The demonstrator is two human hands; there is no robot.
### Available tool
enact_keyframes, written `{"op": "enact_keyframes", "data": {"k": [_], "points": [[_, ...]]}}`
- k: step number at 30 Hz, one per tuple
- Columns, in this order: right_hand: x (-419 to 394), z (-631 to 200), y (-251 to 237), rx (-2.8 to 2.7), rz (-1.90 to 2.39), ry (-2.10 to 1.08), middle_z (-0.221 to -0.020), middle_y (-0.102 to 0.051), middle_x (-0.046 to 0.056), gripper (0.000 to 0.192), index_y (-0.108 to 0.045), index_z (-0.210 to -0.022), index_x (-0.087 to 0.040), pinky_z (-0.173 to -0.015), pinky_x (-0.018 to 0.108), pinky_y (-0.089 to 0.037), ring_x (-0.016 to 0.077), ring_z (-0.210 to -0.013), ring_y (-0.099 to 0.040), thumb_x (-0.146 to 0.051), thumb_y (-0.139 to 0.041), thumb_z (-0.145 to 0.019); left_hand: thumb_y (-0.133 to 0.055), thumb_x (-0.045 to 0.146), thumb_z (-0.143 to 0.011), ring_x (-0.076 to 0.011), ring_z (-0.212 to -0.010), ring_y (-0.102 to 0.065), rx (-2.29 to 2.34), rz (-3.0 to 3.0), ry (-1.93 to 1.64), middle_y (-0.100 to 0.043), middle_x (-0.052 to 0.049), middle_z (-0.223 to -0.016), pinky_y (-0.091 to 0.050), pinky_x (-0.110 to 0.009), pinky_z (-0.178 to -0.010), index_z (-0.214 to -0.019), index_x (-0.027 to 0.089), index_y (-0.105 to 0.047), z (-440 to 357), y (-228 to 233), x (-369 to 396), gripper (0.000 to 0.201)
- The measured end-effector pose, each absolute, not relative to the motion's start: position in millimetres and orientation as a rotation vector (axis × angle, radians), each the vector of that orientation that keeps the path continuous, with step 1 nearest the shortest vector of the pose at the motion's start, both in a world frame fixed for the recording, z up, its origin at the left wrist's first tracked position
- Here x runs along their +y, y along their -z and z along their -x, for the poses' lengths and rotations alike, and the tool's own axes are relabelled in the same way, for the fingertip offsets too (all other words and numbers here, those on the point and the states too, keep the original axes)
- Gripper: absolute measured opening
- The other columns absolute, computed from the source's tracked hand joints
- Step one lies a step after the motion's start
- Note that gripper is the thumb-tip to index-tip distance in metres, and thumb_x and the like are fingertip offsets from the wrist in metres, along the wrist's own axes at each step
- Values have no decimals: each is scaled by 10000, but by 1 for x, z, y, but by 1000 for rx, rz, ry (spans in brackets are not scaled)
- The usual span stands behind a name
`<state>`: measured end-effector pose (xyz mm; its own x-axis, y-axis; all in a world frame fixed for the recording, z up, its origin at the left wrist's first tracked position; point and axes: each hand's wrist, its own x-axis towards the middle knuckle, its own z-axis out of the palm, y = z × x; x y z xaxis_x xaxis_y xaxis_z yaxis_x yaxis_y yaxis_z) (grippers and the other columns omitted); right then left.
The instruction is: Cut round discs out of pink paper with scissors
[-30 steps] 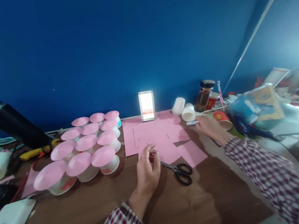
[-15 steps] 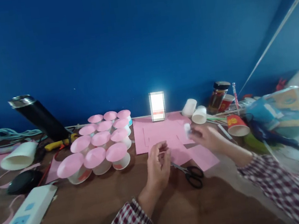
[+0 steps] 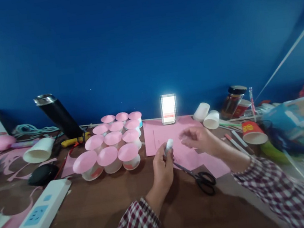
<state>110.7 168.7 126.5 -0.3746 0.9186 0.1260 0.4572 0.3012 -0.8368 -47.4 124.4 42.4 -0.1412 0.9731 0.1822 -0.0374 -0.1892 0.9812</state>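
left hand [image 3: 163, 166] is closed round a small white glue-stick-like tube [image 3: 169, 145], tip up, held just above the brown wooden tabletop [image 3: 97, 211]. right hand [image 3: 197, 139] hovers just right of the tube tip, fingers loosely curled with thumb and forefinger near each other; blurred, so cannot tell if it pinches a cap or anything at all.

judgement: step looks like uncapping or readying the tube. best done by keeping the left grip low on the barrel, pulling straight along its axis, wrists over the pink paper sheets [image 3: 185, 154] so any smear lands there.

black-handled scissors [image 3: 201, 176] lie just under the right wrist, blades pointing at the left hand; worth minding. cluster of upturned white paper cups with pink paper cone tops [image 3: 112, 151] stands near, left of the hands.
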Motion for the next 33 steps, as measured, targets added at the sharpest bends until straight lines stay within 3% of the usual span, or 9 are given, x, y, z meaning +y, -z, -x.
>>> {"op": "enact_keyframes", "data": {"k": [4,6,16,21,26,30,33], "points": [[176,-108,-140,-2069,1053,-939,-1025,-690,85,257,-648,-1059,-162,-819,350,-528,198,-925,-643,-263,-576,-835,-500,350,-869,-162,-775,-591,1249,-1468,-1494,-630,-55,-870,-473,-284,-718,-1142,195,-572,50,-39,124,322],[176,-105,-144,-2128,1033,-903,-1048,-690,84,256,-660,-1065,-171,-849,361,-521,206,-953,-640,-250,-564,-842,-490,335,-876,-168,-796,-591,1249,-1494,-1499,-632,-60,-876,-469,-289,-729,-1132,192,-573,49,-38,124,305],[173,-101,-144,-2301,1084,-797,-1086,-692,61,264,-658,-1104,-202,-841,332,-514,200,-974,-639,-225,-537,-870,-479,321,-883,-179,-850,-591,1178,-1454,-1491,-626,-66,-923,-471,-313,-769,-1118,194,-557,47,-38,124,279],[170,-99,-146,-2371,1057,-747,-1017,-706,57,237,-664,-1066,-198,-774,318,-519,201,-907,-652,-233,-530,-874,-422,296,-905,-196,-916,-574,1222,-1556,-1505,-624,-83,-992,-450,-347,-827,-1129,199,-541,45,-38,120,271],[165,-87,-132,-2305,1085,-620,-945,-720,54,201,-681,-1011,-200,-728,313,-519,203,-839,-662,-235,-543,-869,-380,286,-920,-197,-860,-581,1329,-1571,-1498,-632,-101,-968,-454,-351,-792,-1115,167,-529,44,-39,118,274],[165,-77,-105,-2087,1018,-778,-1040,-690,62,275,-604,-1144,-188,-767,296,-527,187,-917,-647,-221,-477,-903,-355,311,-925,-203,-810,-591,1369,-1621,-1410,-632,-100,-908,-463,-354,-736,-1142,144,-506,47,-39,119,313],[175,-91,-96,-2089,1137,-669,-989,-687,65,308,-567,-1181,-161,-742,282,-532,174,-868,-648,-277,-426,-932,-413,342,-902,-223,-911,-590,1327,-1676,-1367,-606,-135,-1046,-454,-387,-804,-1282,140,-394,49,-39,119,430]]}}
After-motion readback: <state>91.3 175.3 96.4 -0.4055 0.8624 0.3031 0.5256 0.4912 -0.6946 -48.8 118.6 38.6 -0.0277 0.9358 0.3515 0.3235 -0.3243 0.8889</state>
